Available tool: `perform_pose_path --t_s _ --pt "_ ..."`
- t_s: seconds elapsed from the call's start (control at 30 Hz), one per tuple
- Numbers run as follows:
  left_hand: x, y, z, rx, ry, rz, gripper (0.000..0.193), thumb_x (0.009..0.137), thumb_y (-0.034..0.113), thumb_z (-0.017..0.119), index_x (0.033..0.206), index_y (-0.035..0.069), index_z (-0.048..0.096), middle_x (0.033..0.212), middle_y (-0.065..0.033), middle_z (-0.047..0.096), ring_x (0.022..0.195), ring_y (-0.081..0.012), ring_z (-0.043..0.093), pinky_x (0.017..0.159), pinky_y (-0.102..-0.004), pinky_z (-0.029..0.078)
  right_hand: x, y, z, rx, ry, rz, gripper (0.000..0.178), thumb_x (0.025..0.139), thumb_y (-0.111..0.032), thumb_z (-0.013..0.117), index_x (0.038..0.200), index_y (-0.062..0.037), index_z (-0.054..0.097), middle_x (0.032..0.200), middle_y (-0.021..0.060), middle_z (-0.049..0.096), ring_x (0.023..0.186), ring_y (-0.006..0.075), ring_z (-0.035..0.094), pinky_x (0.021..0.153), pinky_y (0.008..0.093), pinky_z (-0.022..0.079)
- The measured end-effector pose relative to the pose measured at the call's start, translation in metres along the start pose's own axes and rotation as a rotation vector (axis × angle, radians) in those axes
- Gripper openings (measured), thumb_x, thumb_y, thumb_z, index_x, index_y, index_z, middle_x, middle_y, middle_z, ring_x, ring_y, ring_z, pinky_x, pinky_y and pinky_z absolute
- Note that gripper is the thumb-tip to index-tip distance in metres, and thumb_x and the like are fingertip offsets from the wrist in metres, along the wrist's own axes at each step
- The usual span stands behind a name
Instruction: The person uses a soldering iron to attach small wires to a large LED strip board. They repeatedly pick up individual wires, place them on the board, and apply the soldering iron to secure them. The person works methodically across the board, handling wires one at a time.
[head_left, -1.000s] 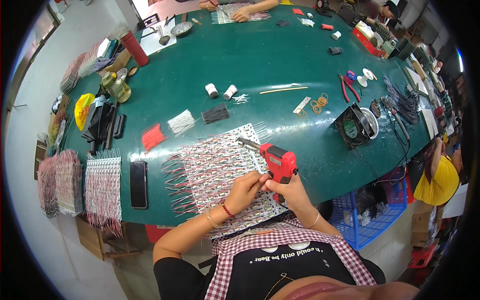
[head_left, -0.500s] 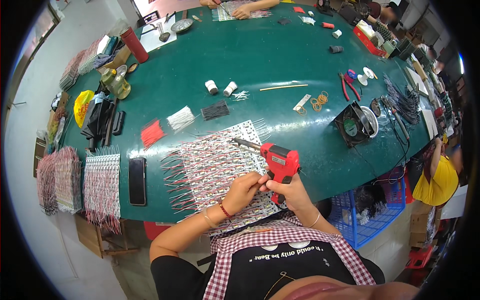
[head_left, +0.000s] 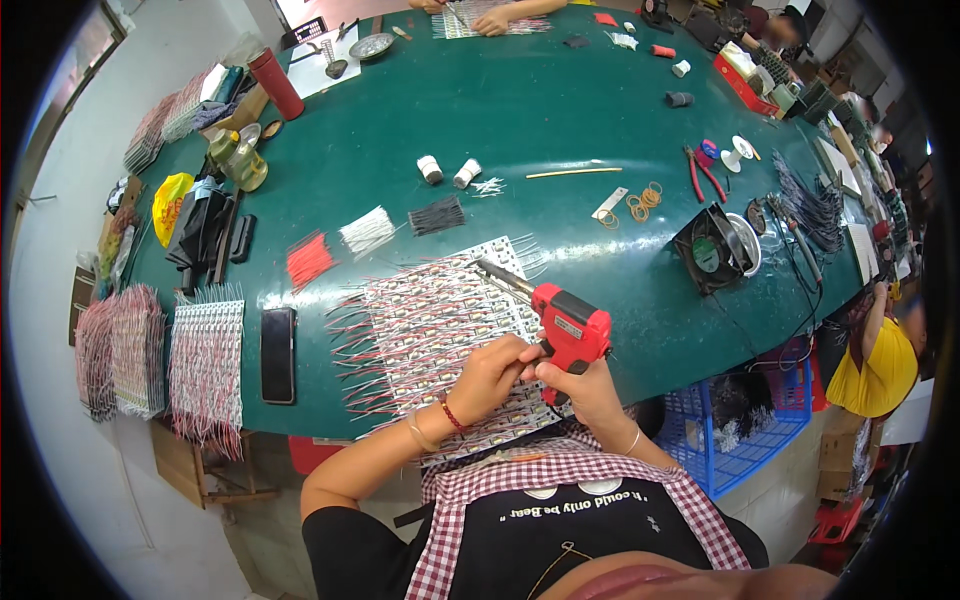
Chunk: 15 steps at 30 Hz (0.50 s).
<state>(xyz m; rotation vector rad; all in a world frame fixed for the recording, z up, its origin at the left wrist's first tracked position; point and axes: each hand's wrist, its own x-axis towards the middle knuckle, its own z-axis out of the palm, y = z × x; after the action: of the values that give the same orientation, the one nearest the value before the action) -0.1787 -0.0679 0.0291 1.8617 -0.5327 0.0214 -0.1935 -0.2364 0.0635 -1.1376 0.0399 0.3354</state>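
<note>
The right hand's fingers wrap the handle of a red soldering gun (head_left: 572,325), the right hand (head_left: 592,388) bearing its weight; the left hand (head_left: 487,378) is curled, fingertips drawn together beside that handle, and whether they pinch anything I cannot tell. The gun's metal tip (head_left: 505,277) points over the far part of a sheet of small boards (head_left: 450,330), which lies on the table in front of the person, bristling with red and white wires; contact is unclear. To work well here, I would steady the wrists, keep the tip off the loose wires and bare fingers, and hold the sheet flat. Around it on the green table (head_left: 570,115) lie red sticks (head_left: 309,260), white sticks (head_left: 368,232), black sticks (head_left: 437,215), a phone (head_left: 278,355) and a fan (head_left: 705,250). Beyond, a co-worker's hands (head_left: 492,20) handle another sheet; a blue basket (head_left: 715,465) stands below the table's edge.
</note>
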Motion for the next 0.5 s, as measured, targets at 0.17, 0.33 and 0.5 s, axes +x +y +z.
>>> perform_pose_path --t_s 0.17,0.33,0.5 --pt "-0.003 -0.009 0.002 0.052 -0.021 0.038 0.02 0.08 -0.003 0.059 0.099 0.002 0.063 0.087 -0.0128 0.061 0.079 -0.03 0.062 0.068 -0.036 0.049 -0.001 0.003 -0.002 -0.183 -0.003 0.004 0.024 0.081 -0.004 0.071 0.103 -0.0004 0.063 0.092 0.0041 0.068 0.08 0.0085 0.062 0.07 0.0235 0.05" --pt "0.0 0.002 0.003 0.094 -0.028 0.025 0.02 0.076 -0.004 0.06 0.095 0.001 0.064 0.086 -0.0124 0.063 0.079 -0.0301 0.063 0.068 -0.0349 0.049 0.0 -0.002 -0.004 -0.178 0.011 0.033 0.018 0.08 -0.007 0.07 0.097 -0.0015 0.066 0.09 0.0036 0.069 0.077 0.0074 0.061 0.068 0.024 0.05" --pt "0.001 -0.001 0.008 0.058 -0.034 0.041 0.019 0.075 -0.004 0.062 0.093 0.0 0.065 0.086 -0.0125 0.063 0.078 -0.0286 0.063 0.068 -0.0342 0.049 -0.003 -0.003 -0.011 -0.079 -0.03 -0.021 0.018 0.082 -0.007 0.069 0.098 0.0003 0.065 0.091 0.0059 0.069 0.078 0.0103 0.064 0.069 0.0257 0.053"
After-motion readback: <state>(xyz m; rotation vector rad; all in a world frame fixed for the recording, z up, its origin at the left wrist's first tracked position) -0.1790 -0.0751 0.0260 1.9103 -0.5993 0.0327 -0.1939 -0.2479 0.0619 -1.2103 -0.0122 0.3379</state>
